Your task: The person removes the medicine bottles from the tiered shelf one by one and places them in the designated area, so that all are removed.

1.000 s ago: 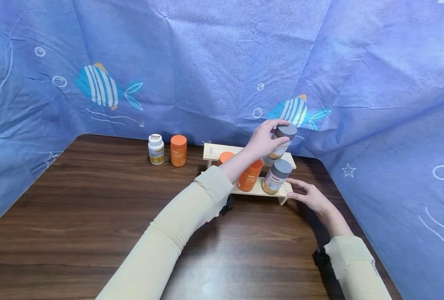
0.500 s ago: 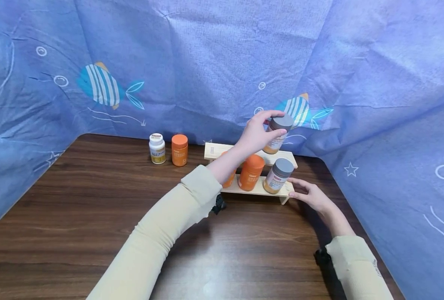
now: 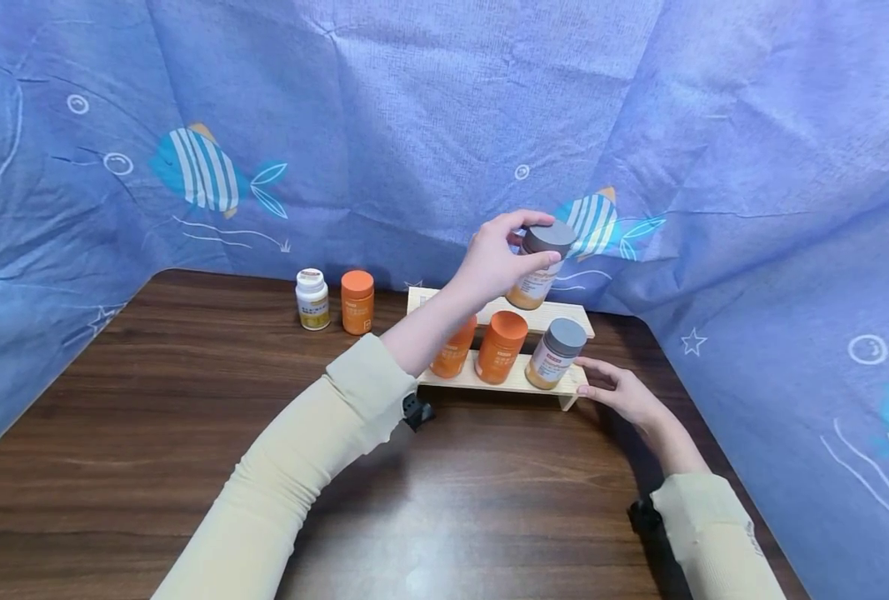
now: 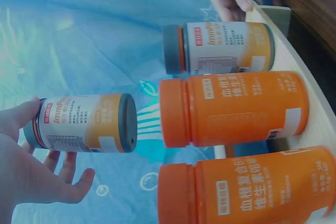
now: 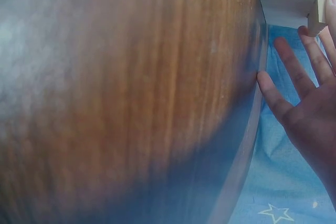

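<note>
My left hand [image 3: 489, 265] grips a grey-lidded supplement jar [image 3: 531, 286] by its lid, with thumb and fingers around it. The jar hangs in the air above the upper tier of a two-tier wooden rack [image 3: 567, 319]. In the left wrist view that jar [image 4: 84, 123] is apart from everything but the hand. On the lower tier stand another grey-lidded jar [image 3: 552, 360] and two orange jars, the middle one [image 3: 501, 350] and the left one [image 3: 453, 354], partly behind my forearm. At the rack's right end, my right hand [image 3: 626, 396] holds the board's edge between thumb and fingers.
On the dark wooden table [image 3: 152, 433], left of the rack, stand a white bottle [image 3: 312, 300] and an orange jar [image 3: 357, 304]. A blue fish-patterned cloth [image 3: 414, 125] hangs behind the table and along its sides.
My left hand has moved left and slightly up with the grey-lidded jar, uncovering more of the orange jars. The right hand stays at the rack's end.
</note>
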### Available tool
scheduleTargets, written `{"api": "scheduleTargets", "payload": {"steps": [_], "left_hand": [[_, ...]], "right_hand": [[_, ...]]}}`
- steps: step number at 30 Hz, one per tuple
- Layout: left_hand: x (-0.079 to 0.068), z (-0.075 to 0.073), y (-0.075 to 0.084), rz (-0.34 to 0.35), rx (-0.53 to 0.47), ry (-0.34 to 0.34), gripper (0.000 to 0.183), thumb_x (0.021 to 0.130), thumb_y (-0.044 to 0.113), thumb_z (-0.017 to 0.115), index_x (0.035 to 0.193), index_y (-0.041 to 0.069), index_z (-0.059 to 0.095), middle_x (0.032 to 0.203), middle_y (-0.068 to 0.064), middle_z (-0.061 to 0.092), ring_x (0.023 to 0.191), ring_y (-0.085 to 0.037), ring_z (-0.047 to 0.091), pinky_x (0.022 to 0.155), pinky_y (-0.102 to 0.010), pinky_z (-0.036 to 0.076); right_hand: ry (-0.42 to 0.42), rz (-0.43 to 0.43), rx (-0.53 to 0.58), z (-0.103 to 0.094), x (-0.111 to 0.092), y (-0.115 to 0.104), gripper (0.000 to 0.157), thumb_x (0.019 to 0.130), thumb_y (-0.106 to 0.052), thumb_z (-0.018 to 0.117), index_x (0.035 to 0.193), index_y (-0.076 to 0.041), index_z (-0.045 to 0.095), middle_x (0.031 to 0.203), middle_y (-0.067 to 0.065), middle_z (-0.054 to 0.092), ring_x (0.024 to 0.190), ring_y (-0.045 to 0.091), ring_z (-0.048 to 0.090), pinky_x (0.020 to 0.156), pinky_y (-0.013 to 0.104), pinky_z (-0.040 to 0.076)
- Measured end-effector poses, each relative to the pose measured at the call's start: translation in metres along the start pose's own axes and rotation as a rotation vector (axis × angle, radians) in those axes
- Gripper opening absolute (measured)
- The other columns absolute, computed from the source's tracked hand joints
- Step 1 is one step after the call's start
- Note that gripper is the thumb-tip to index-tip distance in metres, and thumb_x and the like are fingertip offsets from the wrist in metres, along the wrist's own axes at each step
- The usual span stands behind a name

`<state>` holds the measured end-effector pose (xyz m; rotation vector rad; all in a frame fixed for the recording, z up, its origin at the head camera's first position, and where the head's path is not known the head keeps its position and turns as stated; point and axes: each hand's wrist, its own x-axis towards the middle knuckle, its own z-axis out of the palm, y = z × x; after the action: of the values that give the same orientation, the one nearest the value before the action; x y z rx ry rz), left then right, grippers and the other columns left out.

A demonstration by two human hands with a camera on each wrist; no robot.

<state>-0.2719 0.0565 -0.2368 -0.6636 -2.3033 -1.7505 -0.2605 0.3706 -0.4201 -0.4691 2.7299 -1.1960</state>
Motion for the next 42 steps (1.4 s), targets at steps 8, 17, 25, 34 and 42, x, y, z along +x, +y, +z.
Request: {"api": "scheduleTargets", "payload": {"steps": [8, 17, 25, 34, 42], "left_hand": [[-0.011, -0.020, 0.006, -0.043, -0.065, -0.015, 0.041, 0.080, 0.027, 0.076, 0.119, 0.026, 0.063, 0.115, 0.009, 0.060, 0.097, -0.012, 0.053, 0.073, -0.031, 0.049], [-0.026, -0.043, 0.007, -0.020, -0.071, -0.011, 0.041, 0.080, 0.030, 0.076, 0.119, 0.027, 0.064, 0.116, 0.009, 0.061, 0.097, -0.012, 0.055, 0.075, -0.034, 0.050], [-0.042, -0.063, 0.009, -0.005, -0.050, -0.018, 0.039, 0.080, 0.034, 0.076, 0.116, 0.030, 0.064, 0.107, 0.011, 0.063, 0.093, -0.010, 0.057, 0.072, -0.033, 0.052], [-0.060, -0.086, 0.015, 0.016, -0.042, -0.023, 0.040, 0.079, 0.031, 0.077, 0.117, 0.027, 0.064, 0.108, 0.007, 0.063, 0.093, -0.012, 0.058, 0.075, -0.034, 0.050], [-0.082, -0.099, 0.015, 0.082, 0.067, 0.026, 0.039, 0.082, 0.032, 0.074, 0.119, 0.026, 0.063, 0.119, 0.007, 0.061, 0.099, -0.015, 0.057, 0.090, -0.036, 0.046]], "right_hand": [[-0.012, -0.004, 0.031, 0.000, 0.000, -0.004, 0.057, 0.087, -0.021, 0.068, 0.138, -0.006, 0.047, 0.136, 0.020, 0.050, 0.119, 0.028, 0.051, 0.099, 0.050, 0.038], [-0.012, 0.016, 0.043, 0.000, -0.002, -0.006, 0.057, 0.086, -0.023, 0.069, 0.137, -0.007, 0.048, 0.138, 0.020, 0.049, 0.124, 0.033, 0.046, 0.102, 0.051, 0.035], [-0.019, 0.017, 0.041, -0.001, -0.001, -0.002, 0.057, 0.086, -0.025, 0.070, 0.137, -0.009, 0.049, 0.139, 0.020, 0.047, 0.128, 0.038, 0.040, 0.103, 0.056, 0.031], [-0.006, 0.031, 0.015, -0.002, -0.002, -0.001, 0.057, 0.086, -0.029, 0.070, 0.136, -0.010, 0.049, 0.139, 0.019, 0.047, 0.129, 0.036, 0.039, 0.103, 0.054, 0.032], [-0.032, 0.015, 0.050, -0.003, -0.007, -0.003, 0.056, 0.087, -0.021, 0.069, 0.137, -0.008, 0.048, 0.140, 0.021, 0.046, 0.129, 0.038, 0.039, 0.104, 0.056, 0.030]]}}
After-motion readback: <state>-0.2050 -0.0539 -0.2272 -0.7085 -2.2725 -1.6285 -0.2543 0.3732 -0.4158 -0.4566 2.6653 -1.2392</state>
